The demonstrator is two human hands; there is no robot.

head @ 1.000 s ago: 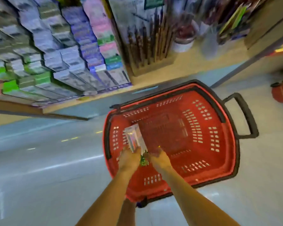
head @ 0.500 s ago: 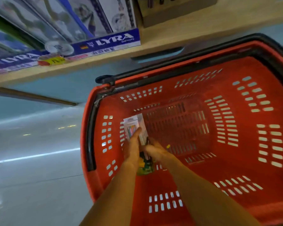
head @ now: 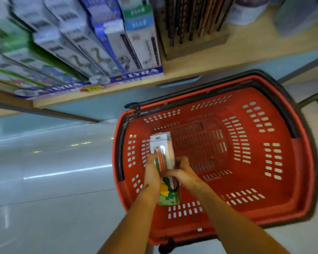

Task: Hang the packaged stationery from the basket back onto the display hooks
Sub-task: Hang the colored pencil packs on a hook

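Note:
A red plastic basket [head: 286,180] with black handles stands on the floor below me. Over its left side both my hands hold a stack of packaged stationery [head: 163,153], clear packs of coloured pencils with white hang tabs at the far end and a green-and-yellow printed end near me. My left hand [head: 151,168] grips the stack's left edge. My right hand [head: 184,172] wraps over its right side and top. The basket's floor beyond the packs looks bare. No display hooks are visible.
A wooden shelf [head: 200,65] runs along the top, carrying boxed art sets [head: 106,44] behind a blue label strip and a wooden pencil stand [head: 193,24]. The pale glossy floor [head: 44,180] lies to the left of the basket.
The camera has pulled back from the basket, bringing the shelf back into view. The stack of packs sits higher in both hands, lifted off the basket floor.

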